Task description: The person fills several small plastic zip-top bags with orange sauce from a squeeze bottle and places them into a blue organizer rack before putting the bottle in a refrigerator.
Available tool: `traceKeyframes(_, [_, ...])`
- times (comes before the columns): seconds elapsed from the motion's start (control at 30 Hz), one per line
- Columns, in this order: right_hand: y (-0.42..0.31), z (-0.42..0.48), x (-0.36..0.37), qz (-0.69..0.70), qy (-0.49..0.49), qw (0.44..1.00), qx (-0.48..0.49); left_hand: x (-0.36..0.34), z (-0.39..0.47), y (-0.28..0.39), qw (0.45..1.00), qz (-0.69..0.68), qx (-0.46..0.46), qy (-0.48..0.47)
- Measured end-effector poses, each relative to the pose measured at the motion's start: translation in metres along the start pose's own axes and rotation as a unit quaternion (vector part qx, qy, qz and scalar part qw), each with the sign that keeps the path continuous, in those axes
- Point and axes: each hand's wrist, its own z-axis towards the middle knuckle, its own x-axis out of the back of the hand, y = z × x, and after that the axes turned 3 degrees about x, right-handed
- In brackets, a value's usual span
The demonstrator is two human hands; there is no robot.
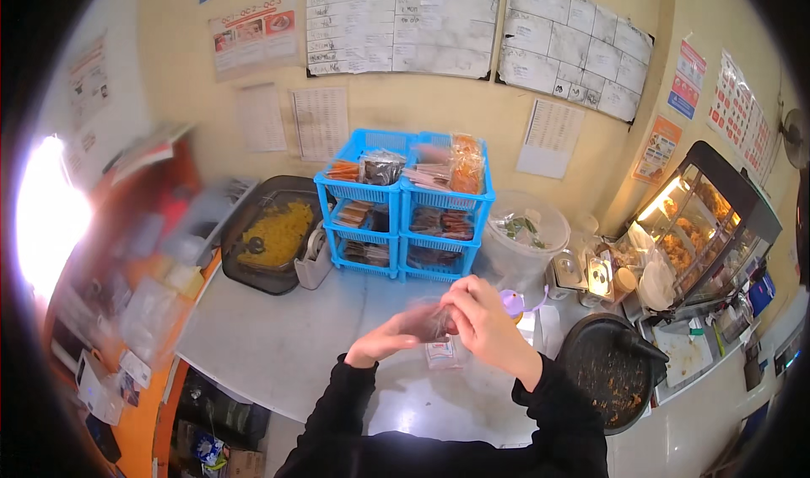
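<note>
Above the metal table [285, 345], my left hand [386, 339] is turned palm up under a small clear plastic packet [431, 323] with dark contents. My right hand [474, 320] pinches the packet's right side. The packet and the left fingers are blurred. Just below the hands, a small packet with printed writing [442, 353] lies on the table. Behind them stand blue plastic stacking baskets [402, 193] in three tiers, filled with small packets of orange, dark and pinkish contents. A purple plastic object [514, 302] is right of my right hand.
A black tray with yellow food [269, 285] and a tape dispenser [314, 272] stand at left. On the right are a large clear tub [550, 231], lidded metal containers [569, 268], a stone mortar [573, 351] with a pestle, and a lit food display case [721, 168].
</note>
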Motion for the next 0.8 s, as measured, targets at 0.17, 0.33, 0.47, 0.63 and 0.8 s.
traceKeyframes(0.17, [-0.004, 0.011, 0.005, 0.093, 0.018, 0.995, -0.037, -0.002, -0.004, 0.006, 0.975, 0.169, 0.059, 0.129])
traceKeyframes(0.33, [-0.006, 0.006, 0.006, 0.145, 0.078, 0.983, -0.08, -0.007, 0.001, 0.014, 0.979, 0.128, 0.041, 0.154])
traceKeyframes(0.47, [-0.001, 0.007, 0.012, 0.139, 0.032, 0.984, -0.103, -0.011, 0.007, 0.022, 0.974, 0.145, 0.066, 0.163])
traceKeyframes(0.63, [0.003, 0.006, 0.008, 0.173, 0.053, 0.972, -0.148, -0.018, 0.01, 0.022, 0.961, 0.219, 0.018, 0.165])
traceKeyframes(0.8, [0.005, 0.005, 0.009, 0.177, 0.02, 0.97, -0.166, -0.018, 0.018, 0.027, 0.962, 0.188, 0.024, 0.195])
